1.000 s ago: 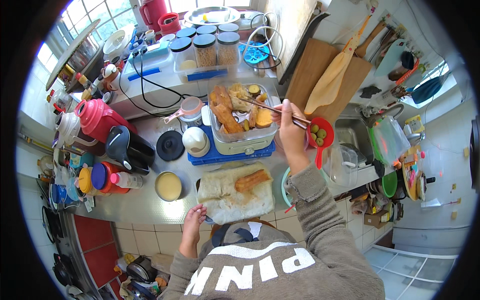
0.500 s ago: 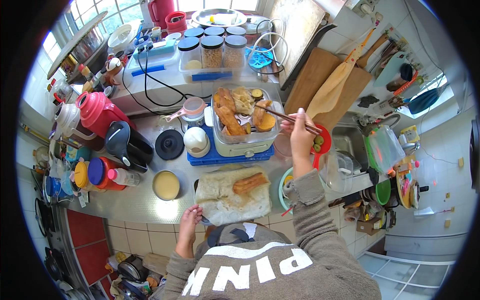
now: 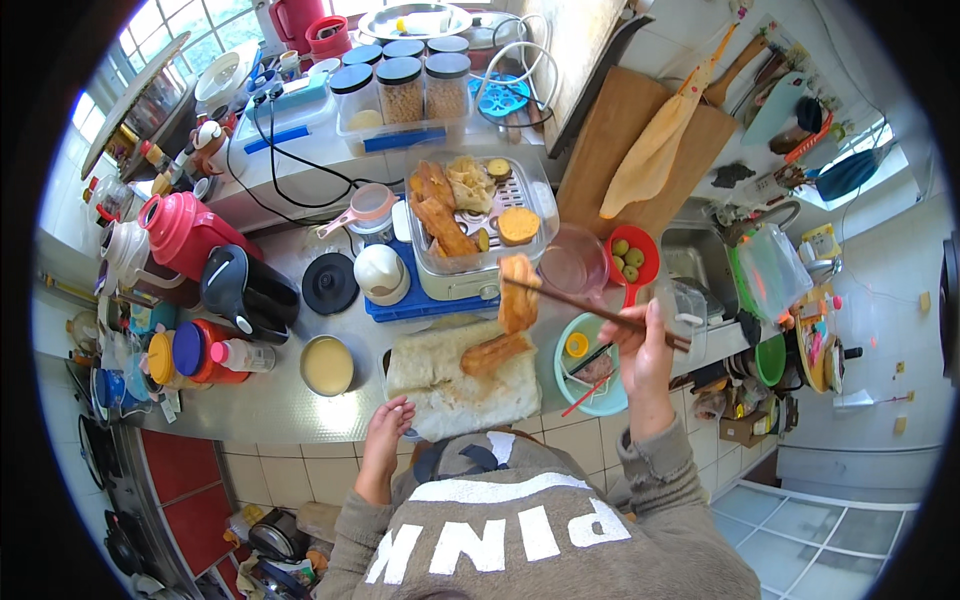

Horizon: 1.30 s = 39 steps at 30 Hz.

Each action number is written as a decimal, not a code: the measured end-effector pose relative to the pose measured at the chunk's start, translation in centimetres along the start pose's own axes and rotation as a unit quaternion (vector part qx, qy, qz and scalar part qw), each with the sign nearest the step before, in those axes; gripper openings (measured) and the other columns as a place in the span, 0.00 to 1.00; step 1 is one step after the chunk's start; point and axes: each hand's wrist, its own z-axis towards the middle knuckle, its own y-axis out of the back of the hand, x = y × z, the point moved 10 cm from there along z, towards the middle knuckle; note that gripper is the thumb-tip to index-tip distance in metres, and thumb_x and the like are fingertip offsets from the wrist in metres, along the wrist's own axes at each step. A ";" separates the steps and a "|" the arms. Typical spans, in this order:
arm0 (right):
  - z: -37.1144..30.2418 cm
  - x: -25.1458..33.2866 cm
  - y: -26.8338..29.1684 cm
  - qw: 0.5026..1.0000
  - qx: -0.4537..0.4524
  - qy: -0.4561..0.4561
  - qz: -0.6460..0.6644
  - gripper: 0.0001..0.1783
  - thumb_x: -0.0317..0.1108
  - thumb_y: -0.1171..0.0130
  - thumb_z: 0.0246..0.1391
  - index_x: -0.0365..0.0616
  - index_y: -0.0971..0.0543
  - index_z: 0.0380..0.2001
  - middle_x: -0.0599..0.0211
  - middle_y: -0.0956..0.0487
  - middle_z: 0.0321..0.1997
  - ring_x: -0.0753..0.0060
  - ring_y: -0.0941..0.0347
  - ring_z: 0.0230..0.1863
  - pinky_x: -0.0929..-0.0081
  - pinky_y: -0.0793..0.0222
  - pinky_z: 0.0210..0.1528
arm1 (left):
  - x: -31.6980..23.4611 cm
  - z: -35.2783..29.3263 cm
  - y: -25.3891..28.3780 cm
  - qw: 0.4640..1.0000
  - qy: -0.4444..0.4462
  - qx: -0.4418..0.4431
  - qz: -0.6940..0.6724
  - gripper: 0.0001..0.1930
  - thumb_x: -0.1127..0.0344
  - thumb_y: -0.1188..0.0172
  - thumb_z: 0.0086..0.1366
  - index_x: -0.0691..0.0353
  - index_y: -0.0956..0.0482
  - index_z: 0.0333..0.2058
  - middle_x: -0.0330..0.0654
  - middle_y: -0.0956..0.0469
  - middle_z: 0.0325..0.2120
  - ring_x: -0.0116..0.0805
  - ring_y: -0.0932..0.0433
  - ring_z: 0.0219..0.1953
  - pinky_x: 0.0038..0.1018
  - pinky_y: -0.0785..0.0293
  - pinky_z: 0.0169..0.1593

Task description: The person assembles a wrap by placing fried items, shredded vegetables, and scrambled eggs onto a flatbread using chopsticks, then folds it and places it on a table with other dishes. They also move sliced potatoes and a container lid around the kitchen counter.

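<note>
My right hand grips a pair of brown chopsticks. Their tips pinch a golden fried dough stick piece, held in the air over the far right part of a tray lined with whitish paper. Another fried dough stick lies on that paper. Loosely curled, my left hand is beside the tray's near left corner, with nothing visible in its fingers. Beyond the tray, a clear-walled steamer contains fried dough sticks, a pale crinkled food piece and round orange-yellow slices.
A bowl of yellowish liquid sits left of the tray. To the right are a light green basin, a pink transparent bowl and a red colander with green fruit. A black pitcher and lidded jars stand left.
My right hand has drawn back from the steamer toward me, lifting a fried dough stick piece out with the chopsticks. My left hand stays near the tray corner. The view has shifted slightly.
</note>
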 end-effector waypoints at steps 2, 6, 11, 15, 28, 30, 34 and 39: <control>-3.8 -2.5 1.9 0.997 -0.056 -0.056 -0.001 0.25 0.50 0.59 0.71 0.39 0.25 0.34 0.54 0.19 0.27 0.63 0.20 0.27 0.68 0.21 0.35 | -0.1 0.7 -0.8 1.000 0.003 0.020 0.009 0.16 0.66 0.51 0.72 0.64 0.28 0.54 0.42 0.20 0.46 0.28 0.23 0.46 0.22 0.28 0.49; -11.0 -6.1 4.2 0.985 -0.168 -0.044 -0.004 0.26 0.51 0.60 0.71 0.37 0.27 0.37 0.52 0.18 0.31 0.63 0.20 0.31 0.66 0.21 0.38 | -0.2 1.4 -2.5 0.996 0.030 0.071 0.052 0.16 0.65 0.52 0.72 0.64 0.28 0.55 0.42 0.21 0.47 0.28 0.23 0.47 0.22 0.29 0.51; -18.8 -15.6 7.0 0.952 -0.289 -0.093 0.036 0.26 0.53 0.60 0.71 0.37 0.29 0.40 0.52 0.19 0.33 0.62 0.20 0.34 0.66 0.22 0.40 | -1.3 2.8 -3.9 0.981 0.052 0.135 0.126 0.17 0.64 0.51 0.72 0.64 0.29 0.55 0.41 0.21 0.48 0.28 0.24 0.48 0.24 0.30 0.52; -20.8 -23.0 7.8 0.910 -0.376 -0.151 0.083 0.26 0.54 0.58 0.70 0.37 0.29 0.41 0.54 0.20 0.33 0.63 0.21 0.32 0.68 0.22 0.39 | -1.6 4.1 -5.1 0.957 0.053 0.199 0.203 0.17 0.65 0.52 0.71 0.63 0.29 0.56 0.41 0.22 0.49 0.29 0.24 0.49 0.25 0.30 0.53; -23.3 -20.2 5.1 0.926 -0.365 -0.082 -0.041 0.25 0.51 0.60 0.72 0.37 0.26 0.38 0.58 0.19 0.31 0.69 0.19 0.31 0.74 0.23 0.37 | -2.4 4.8 -1.4 0.939 0.047 0.233 0.250 0.17 0.64 0.52 0.71 0.62 0.28 0.55 0.40 0.21 0.48 0.28 0.24 0.49 0.25 0.30 0.53; -22.9 -21.1 4.7 0.926 -0.364 -0.097 0.019 0.25 0.51 0.60 0.71 0.38 0.27 0.38 0.57 0.19 0.31 0.67 0.19 0.31 0.73 0.23 0.37 | -2.9 4.5 -1.1 0.941 0.040 0.231 0.244 0.17 0.64 0.52 0.71 0.62 0.28 0.55 0.40 0.21 0.48 0.27 0.24 0.49 0.25 0.29 0.53; -23.1 -24.4 3.9 0.915 -0.366 -0.148 0.079 0.25 0.52 0.59 0.71 0.38 0.27 0.39 0.56 0.18 0.31 0.66 0.19 0.31 0.72 0.23 0.36 | -3.1 4.5 -0.1 0.946 0.028 0.216 0.242 0.17 0.64 0.52 0.71 0.62 0.27 0.55 0.40 0.21 0.48 0.27 0.24 0.48 0.26 0.29 0.53; -23.7 -24.8 3.1 0.919 -0.364 -0.151 0.025 0.25 0.51 0.59 0.71 0.38 0.26 0.38 0.58 0.19 0.30 0.68 0.20 0.30 0.73 0.23 0.35 | -3.4 5.3 1.5 0.945 0.010 0.198 0.261 0.16 0.64 0.51 0.71 0.61 0.27 0.54 0.38 0.21 0.47 0.27 0.24 0.48 0.25 0.30 0.53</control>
